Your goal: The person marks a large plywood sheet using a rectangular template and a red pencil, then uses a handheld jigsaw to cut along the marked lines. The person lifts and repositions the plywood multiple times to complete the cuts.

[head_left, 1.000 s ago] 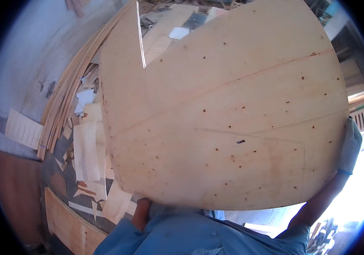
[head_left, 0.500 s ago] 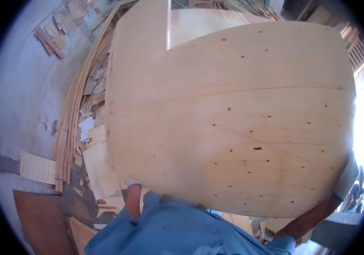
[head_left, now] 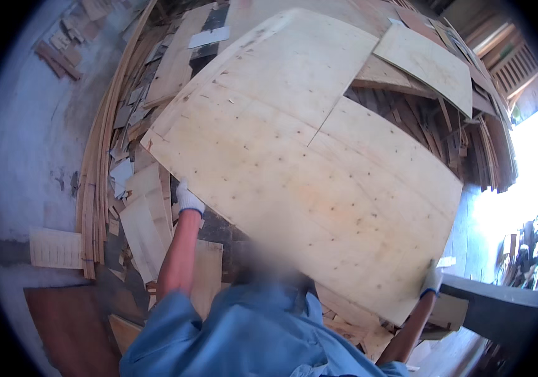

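Note:
A large pale plywood sheet with small dark knots slants across the view in front of me. A narrow slit runs into it from its far side, beside a stepped edge. My left hand, in a white knitted glove, grips the sheet's near left edge. At the near right corner my right hand, gloved the same way, is closed on the edge. The fingers of both hands are partly hidden by the sheet.
A smaller plywood panel lies on stacked boards at the far right. Long wooden strips run along the left wall, beside scattered offcuts. A brown board stands at lower left; a grey surface is at right.
The plywood sheet has dropped lower and turned, its right side swinging nearer me. Stacked boards and the smaller panel behind it now show. Both hands stay on its edges.

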Tool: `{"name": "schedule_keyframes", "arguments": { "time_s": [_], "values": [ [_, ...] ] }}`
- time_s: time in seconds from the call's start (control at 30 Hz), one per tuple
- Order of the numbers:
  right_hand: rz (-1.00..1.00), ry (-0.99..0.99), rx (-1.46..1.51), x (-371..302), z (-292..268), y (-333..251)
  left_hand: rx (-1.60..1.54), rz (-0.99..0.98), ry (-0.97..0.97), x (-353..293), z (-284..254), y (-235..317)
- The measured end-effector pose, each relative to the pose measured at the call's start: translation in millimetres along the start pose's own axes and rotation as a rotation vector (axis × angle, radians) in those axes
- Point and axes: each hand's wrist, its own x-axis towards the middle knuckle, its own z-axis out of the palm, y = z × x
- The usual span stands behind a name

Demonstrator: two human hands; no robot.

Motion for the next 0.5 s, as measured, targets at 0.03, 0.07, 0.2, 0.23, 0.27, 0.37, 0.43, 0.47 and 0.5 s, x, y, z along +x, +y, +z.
{"name": "schedule_keyframes", "arguments": {
  "time_s": [0.03, 0.07, 0.2, 0.23, 0.27, 0.37, 0.43, 0.47, 0.5],
  "values": [
    [0.272, -0.133, 0.127, -35.2, 1.5, -6.8, -0.001, -0.008, -0.120, -12.5, 27.0, 11.4],
    [0.345, -0.221, 0.146, -47.2, 9.6, -5.3, -0.012, -0.034, -0.180, -27.4, 20.9, 14.3],
    [0.326, -0.245, 0.093, -97.5, 25.0, -35.1, -0.058, -0.145, -0.165, -83.5, -9.1, -37.6],
    [0.364, -0.256, 0.119, -101.7, 20.6, -20.0, -0.044, -0.205, -0.146, -109.4, -12.7, -48.5],
    [0.404, -0.269, 0.150, -109.5, 17.1, -7.8, -0.028, -0.260, -0.129, -133.7, -19.2, -60.0],
    [0.420, -0.306, 0.218, -131.5, 4.0, -33.3, 0.060, -0.432, -0.273, -207.6, -40.0, -100.0],
    [0.357, -0.290, 0.110, -133.7, -6.6, -15.1, 0.114, -0.459, -0.326, -237.8, -36.2, -108.3],
    [0.335, -0.258, 0.105, -137.5, -10.1, -7.4, 0.279, -0.320, -0.420, -232.2, -54.7, -124.0],
    [0.315, -0.226, 0.106, -142.1, -10.5, -3.2, 0.382, -0.237, -0.486, -225.4, -69.3, -135.2]
  ]
}}
